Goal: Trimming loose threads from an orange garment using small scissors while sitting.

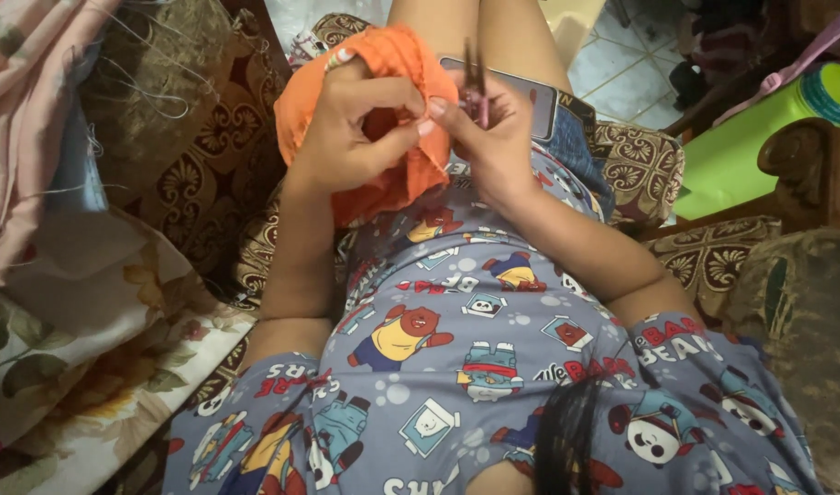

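Orange cloth (383, 110) bunched over the lap, centre far: soft, light, limp, best pinched near the worked fold. Left hand (346, 128) pinching a fold tight; right hand (493, 137) closed around small scissors (475, 78), thumb meeting the cloth.

Short-sleeved shirt (475, 367), grey-blue, printed all over with cartoon bears and pandas in red, yellow and blue, plus small square portraits and red lettering. Denim shorts (580, 151) below. Strand of dark hair (562, 440) hangs over chest. Forearms bare.
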